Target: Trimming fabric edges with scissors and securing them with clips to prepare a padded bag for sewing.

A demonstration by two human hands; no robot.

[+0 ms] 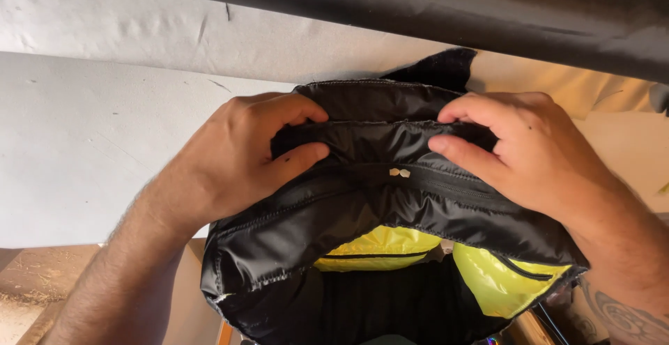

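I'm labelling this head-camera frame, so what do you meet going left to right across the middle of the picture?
Grey work surface → left hand gripping the black padded fabric → two small pale flecks by the seam of the black padded fabric → right hand gripping the same fabric.

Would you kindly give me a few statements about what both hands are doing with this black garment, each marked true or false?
1. Both hands pinch a fold of the black garment. True.
2. The left hand rests flat on the white table, away from the fabric. False: its fingers grip the fold.
3. The garment shows yellow lining lower down. True.
4. The right hand holds scissors. False: it holds only the fabric.
5. Two small pale studs sit between the hands. True.
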